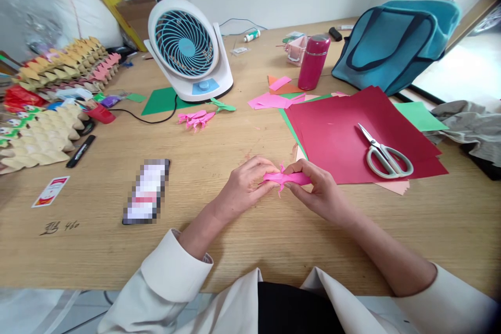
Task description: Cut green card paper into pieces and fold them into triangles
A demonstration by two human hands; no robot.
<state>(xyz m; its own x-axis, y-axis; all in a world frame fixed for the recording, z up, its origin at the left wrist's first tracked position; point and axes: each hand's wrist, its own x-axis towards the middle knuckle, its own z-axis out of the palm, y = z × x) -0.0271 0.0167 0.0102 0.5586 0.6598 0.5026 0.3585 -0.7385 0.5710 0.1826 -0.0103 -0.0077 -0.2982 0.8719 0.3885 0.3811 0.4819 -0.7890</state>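
Observation:
Both of my hands meet over the wooden table around a pink paper piece [282, 178] with thin strips sticking out at its middle. My left hand [249, 183] pinches its left end. On the other side, my right hand [316, 188] grips the right part between thumb and fingers. To the right, silver scissors [385, 155] with pale handles lie on a stack of dark red paper [329, 141]. Farther back are cut pink paper shapes [197, 119] with a green piece [223, 105] beside them. Loose pink sheets [270, 101] lie near the red stack.
A phone [146, 192] lies left of my hands. Behind stands a white fan [188, 44]; its cord crosses the table. A magenta bottle [313, 62] and a blue bag [391, 47] are at the back right. Egg-carton crafts [39, 135] fill the far left.

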